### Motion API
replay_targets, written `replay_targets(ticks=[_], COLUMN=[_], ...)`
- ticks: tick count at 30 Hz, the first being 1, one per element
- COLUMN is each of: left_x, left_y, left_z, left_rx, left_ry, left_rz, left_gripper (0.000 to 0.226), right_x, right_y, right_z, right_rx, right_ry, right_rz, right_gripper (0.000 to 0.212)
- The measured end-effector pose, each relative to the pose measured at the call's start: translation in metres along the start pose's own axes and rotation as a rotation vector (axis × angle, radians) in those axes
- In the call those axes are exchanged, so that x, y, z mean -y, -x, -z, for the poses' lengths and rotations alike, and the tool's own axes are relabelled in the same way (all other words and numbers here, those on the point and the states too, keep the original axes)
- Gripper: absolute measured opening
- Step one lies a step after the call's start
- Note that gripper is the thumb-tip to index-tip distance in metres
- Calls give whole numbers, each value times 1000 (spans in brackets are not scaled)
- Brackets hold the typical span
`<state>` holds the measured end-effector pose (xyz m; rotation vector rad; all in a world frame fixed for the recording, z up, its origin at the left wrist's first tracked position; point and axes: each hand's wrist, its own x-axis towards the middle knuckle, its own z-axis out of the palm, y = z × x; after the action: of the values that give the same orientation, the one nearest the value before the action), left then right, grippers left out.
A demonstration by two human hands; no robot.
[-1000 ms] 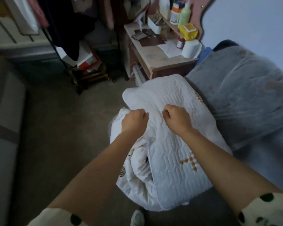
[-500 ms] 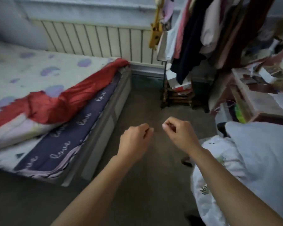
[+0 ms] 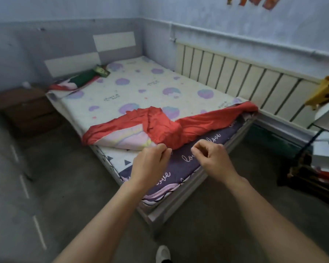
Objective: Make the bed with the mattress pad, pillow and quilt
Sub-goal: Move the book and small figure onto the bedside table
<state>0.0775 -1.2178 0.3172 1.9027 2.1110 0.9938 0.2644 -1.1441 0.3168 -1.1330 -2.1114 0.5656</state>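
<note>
The bed fills the middle of the view. A cream mattress pad (image 3: 141,88) with purple blobs covers most of it. Its red-backed foot end (image 3: 188,128) is folded back and rumpled, baring a purple "love" sheet (image 3: 184,164) underneath. A dark green and red pillow (image 3: 80,80) lies at the head, by the headboard. My left hand (image 3: 150,164) and my right hand (image 3: 213,160) hover side by side above the bed's foot corner. Both have their fingers curled in and hold nothing. The quilt is out of view.
A ribbed radiator (image 3: 235,76) runs along the wall right of the bed. A brown nightstand (image 3: 25,109) stands at the left of the headboard. A rack with boxes and clothes (image 3: 319,160) crowds the right edge. Grey floor lies before the bed, with my shoe (image 3: 162,253) on it.
My hands let go of the white quilt bundle. The view swung left from it to the bed, and both hands now hang curled over the bed's foot.
</note>
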Motion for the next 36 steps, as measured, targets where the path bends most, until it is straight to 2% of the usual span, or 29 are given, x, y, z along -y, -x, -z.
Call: replay_targets(ticks=[2,6,11,15,23,27,32,36], left_x=[30,78,131,175,274,347,471,559], left_y=[-25,-77,-141,-181,-271,-323,-394,-446], left_z=[9,26,42,50,71,93,157,217], left_rx=[-47,-116,-181,-184,-153,-162,-135,-131], left_ry=[-1,16,-13,-17,66,94,69,12], left_rz=[25,69,156,212,199,187,173,145], left_gripper=[44,36,36,36,41,47,49,40], right_x=[6,9,18,23,45,70,135,190], right_y=[-40,-116,-207,-260,-358,-419,-519,-591], right_z=[-25,-66,-111,-147,-235,-301,-401,-468], right_rx=[35,81,124,178,209,171,148,159], right_ry=[-24,-90,-131,-180,-175,-134,-135,-150], right_rz=[50,129,176,182,185,186,158,154], right_gripper=[18,18,19,18,20,20,24,24])
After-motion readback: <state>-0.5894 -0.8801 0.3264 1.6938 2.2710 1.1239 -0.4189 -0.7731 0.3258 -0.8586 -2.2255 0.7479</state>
